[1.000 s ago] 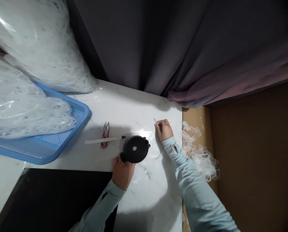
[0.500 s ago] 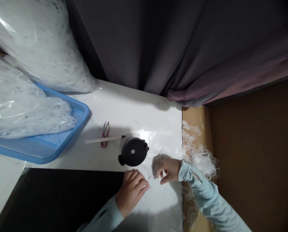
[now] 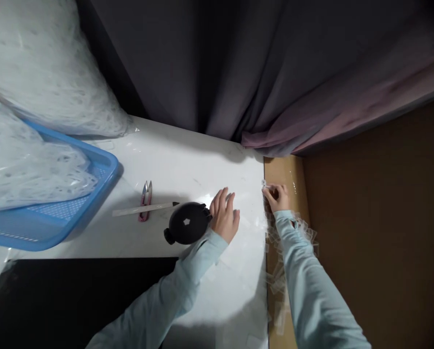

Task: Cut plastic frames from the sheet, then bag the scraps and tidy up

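My left hand [image 3: 226,215] lies palm down on the white table, fingers stretched out, just right of a round black lamp-like device [image 3: 188,223] that lights the tabletop. It covers the spot where small clear plastic pieces lay. At the table's right edge, my right hand [image 3: 279,198] is closed in a pinch on a small clear plastic piece [image 3: 264,184], whose tip shows beyond the fingers. Below that hand, a heap of loose clear plastic pieces [image 3: 307,231] spreads over the brown cardboard, partly hidden by my sleeve.
Pink-handled thread snips [image 3: 145,202] lie under a white pen [image 3: 131,211] left of the black device. Farther left, a blue basket [image 3: 107,162] holds a bag of whitish pieces [image 3: 62,165]; another large bag [image 3: 67,87] stands behind. A dark curtain [image 3: 187,63] hangs at the back.
My left hand has moved up and right to beside the black device and spread its fingers. My right hand has moved up and right to the table's edge and pinched a piece. The view has shifted slightly.
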